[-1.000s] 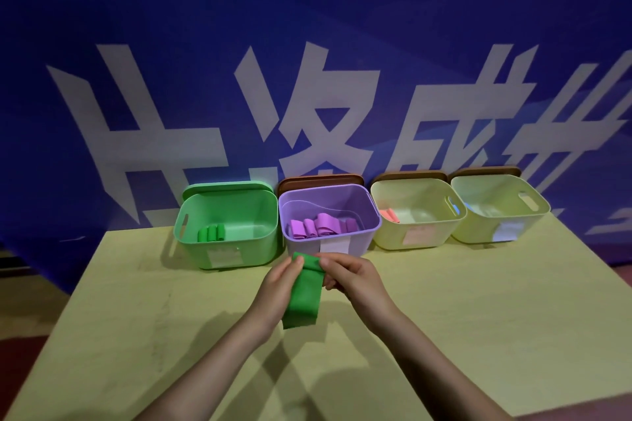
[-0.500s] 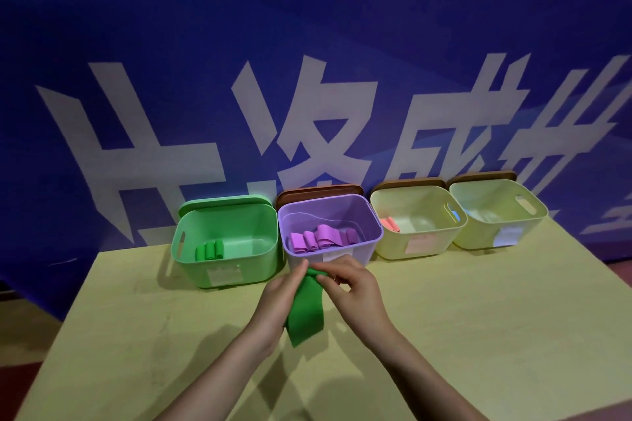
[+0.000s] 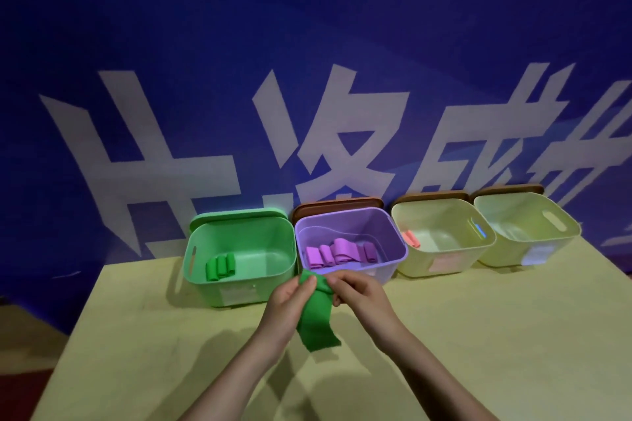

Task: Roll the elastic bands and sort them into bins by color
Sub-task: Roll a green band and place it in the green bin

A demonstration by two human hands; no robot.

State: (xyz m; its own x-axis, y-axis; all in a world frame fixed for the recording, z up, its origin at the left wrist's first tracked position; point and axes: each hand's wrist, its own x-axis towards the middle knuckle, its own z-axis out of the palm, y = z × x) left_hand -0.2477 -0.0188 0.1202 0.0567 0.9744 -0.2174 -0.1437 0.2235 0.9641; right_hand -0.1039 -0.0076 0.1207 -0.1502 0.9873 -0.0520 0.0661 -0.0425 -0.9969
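Both hands shifted slightly lower in frame; left hand and right hand grip clamped on green band top, tail hanging over tabletop, frame centre, before purple bin.

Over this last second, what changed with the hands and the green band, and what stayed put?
Both hands, left hand and right hand, kept hold of the green band at its top end and worked it: the top is now bunched between the fingers and the hanging tail has swung slightly to the right. Nothing was let go. The green bin, purple bin and two pale bins, with their rolls, stayed as they were.
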